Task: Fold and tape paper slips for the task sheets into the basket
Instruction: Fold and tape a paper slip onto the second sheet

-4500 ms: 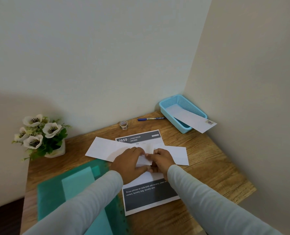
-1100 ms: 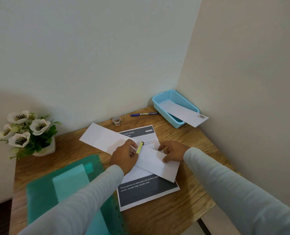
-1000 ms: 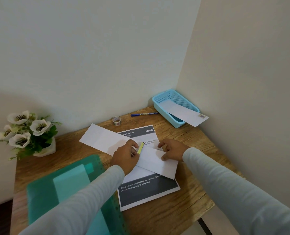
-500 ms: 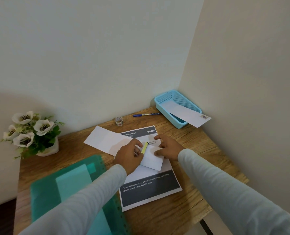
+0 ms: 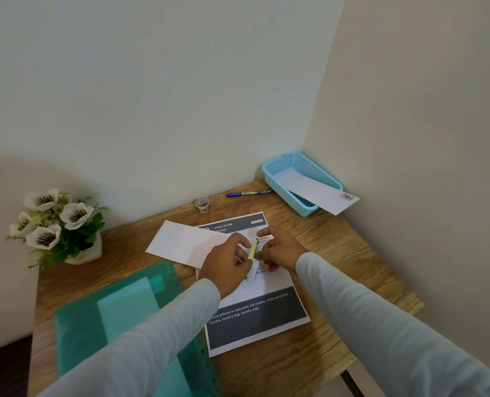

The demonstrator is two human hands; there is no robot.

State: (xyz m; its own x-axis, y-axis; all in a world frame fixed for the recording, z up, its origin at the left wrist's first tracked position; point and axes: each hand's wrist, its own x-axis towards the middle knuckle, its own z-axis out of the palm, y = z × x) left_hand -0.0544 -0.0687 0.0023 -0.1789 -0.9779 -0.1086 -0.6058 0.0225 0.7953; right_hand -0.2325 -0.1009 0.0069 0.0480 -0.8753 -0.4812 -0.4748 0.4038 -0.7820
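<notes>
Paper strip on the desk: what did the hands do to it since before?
The right hand folded the right end of the paper strip over leftward, up to the yellow stick that the left hand pinches on it. Basket, pen and tape roll stayed put.

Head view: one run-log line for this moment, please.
left hand: holds yellow stick | right hand: pinches paper slip | basket: holds taped slip
</notes>
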